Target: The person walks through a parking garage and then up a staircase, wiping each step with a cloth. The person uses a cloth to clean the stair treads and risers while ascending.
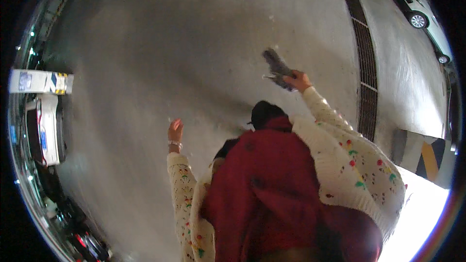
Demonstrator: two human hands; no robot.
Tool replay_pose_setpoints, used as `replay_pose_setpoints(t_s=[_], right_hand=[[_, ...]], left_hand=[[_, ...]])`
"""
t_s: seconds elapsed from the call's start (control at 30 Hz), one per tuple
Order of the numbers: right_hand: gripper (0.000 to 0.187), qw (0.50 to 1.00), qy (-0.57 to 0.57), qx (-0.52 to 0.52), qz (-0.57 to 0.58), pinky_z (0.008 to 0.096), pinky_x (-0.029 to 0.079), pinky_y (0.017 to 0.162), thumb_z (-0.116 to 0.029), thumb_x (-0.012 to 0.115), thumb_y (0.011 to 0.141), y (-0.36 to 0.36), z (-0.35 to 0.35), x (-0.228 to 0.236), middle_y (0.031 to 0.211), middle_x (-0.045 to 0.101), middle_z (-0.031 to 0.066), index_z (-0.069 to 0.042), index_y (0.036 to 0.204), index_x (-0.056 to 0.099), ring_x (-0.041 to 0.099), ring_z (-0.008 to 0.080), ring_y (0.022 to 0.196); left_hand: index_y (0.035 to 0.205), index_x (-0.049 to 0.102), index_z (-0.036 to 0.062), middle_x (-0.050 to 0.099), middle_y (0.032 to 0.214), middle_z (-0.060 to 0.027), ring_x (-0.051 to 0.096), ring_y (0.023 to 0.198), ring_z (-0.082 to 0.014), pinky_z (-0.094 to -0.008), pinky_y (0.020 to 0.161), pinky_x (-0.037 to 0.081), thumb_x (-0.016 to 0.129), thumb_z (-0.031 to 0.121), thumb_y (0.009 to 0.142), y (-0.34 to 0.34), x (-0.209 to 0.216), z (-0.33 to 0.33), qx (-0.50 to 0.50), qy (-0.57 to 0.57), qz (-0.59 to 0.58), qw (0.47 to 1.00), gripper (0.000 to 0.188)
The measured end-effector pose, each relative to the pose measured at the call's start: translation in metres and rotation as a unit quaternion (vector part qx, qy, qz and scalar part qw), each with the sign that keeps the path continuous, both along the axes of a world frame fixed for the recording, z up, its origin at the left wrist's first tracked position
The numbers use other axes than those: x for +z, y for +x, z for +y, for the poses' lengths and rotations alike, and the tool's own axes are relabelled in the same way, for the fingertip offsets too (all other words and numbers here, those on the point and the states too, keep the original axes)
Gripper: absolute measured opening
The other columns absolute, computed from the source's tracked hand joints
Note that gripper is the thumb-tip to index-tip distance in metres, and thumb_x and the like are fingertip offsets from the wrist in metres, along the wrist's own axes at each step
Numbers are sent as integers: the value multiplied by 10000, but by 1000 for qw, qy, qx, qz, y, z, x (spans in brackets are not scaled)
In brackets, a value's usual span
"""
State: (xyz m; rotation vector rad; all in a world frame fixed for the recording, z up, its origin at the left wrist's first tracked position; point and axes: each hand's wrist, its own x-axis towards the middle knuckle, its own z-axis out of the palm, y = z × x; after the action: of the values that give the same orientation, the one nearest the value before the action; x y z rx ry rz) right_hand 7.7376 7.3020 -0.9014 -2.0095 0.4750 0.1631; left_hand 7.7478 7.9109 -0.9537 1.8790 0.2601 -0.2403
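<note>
My right hand (299,81) reaches out ahead to the right, its fingers closed round one end of a limp grey cloth (277,66). The cloth is bunched and smeared by motion, so its exact kind is hard to make out. It hangs in the air above the concrete floor, with a pale bit at its left side. My left hand (175,130) is raised on the left, apart from the cloth. Its fingers point up and lie loosely apart, with nothing visible in them. A band circles the left wrist. Both sleeves are cream knit with coloured dots.
The grey concrete floor (145,68) spreads around me. A dark drain grate (365,53) runs along the right. Beyond it stands a white car (421,7); a striped pillar (432,160) is at the lower right. On the left are a pillar (41,82) and another white car (50,128).
</note>
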Motion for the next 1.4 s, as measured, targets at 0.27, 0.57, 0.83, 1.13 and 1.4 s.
replay_pose_setpoints(t_s=[0.27,0.57,0.83,1.13,1.4], right_hand=[[462,900,253,288,-208,334,500,780,-239,685,851,284,156,97,992,644,95,-36,1244,553,618,166,906],[413,860,251,410,-170,365,426,981,-62,621,809,538,226,99,1252,571,114,-62,1217,558,546,208,1141],[373,835,448,273,-169,340,443,957,-30,685,758,509,207,121,1153,627,47,-67,1125,635,567,176,1071],[328,906,327,6,-270,296,494,839,135,649,716,371,190,135,999,667,40,-28,998,688,609,139,931],[332,908,59,14,-415,299,495,800,132,669,695,250,312,157,959,681,84,-41,976,705,638,190,887]], left_hand=[[1343,493,53,539,1337,-101,504,1200,-237,-392,1039,353,344,631,939,333,103,-237,-202,-290,-39,935,721],[1401,375,12,519,1313,-134,505,1201,-266,-412,1010,422,699,200,832,498,183,-191,-77,-370,-88,922,681],[1238,536,14,618,1166,-92,584,1055,-208,-361,932,469,747,71,759,483,177,-173,-128,-169,25,977,527],[1149,592,-41,661,1079,-106,636,952,-224,-385,835,524,733,154,774,455,113,-128,-254,-316,86,910,445],[1056,639,17,681,967,-160,656,846,-227,-371,756,534,724,218,688,369,72,-13,-339,116,-52,932,428]])
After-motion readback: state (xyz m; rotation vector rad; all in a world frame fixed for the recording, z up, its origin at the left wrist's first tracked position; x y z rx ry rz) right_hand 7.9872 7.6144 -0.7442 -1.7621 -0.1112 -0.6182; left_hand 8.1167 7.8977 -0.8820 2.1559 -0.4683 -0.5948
